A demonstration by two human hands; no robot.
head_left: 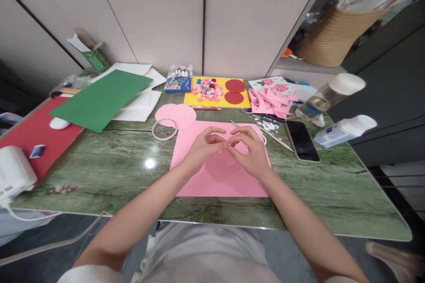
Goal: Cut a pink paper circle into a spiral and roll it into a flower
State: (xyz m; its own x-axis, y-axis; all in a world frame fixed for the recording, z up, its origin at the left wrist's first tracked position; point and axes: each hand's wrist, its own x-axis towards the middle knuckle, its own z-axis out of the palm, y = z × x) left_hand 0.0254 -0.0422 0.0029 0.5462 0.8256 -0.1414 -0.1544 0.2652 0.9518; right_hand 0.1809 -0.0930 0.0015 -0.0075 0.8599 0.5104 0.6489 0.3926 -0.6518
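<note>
Above a pink sheet of paper (195, 181), my left hand (206, 147) and my right hand (249, 150) meet at their fingertips. Thumb and fingers of each are bent into a pinch. A tiny pale speck shows just below the touching fingertips; what they hold is too small to make out. Pink paper circles (177, 115) overlap the sheet's upper left corner, with a roll of tape (165, 129) on their edge. A white ring (263, 136), perhaps another tape roll, lies partly hidden behind my right hand. Close to it are small white bits (268, 125) and a wooden stick (278, 139).
Behind the sheet, yellow paper (189, 99) bears pink pompoms (208, 90) and dark red circles (234, 86). Crumpled pink scraps (270, 101), a phone (303, 140), a clear bottle (327, 97) and a white bottle (345, 131) stand or lie right. Green paper (102, 97) lies left.
</note>
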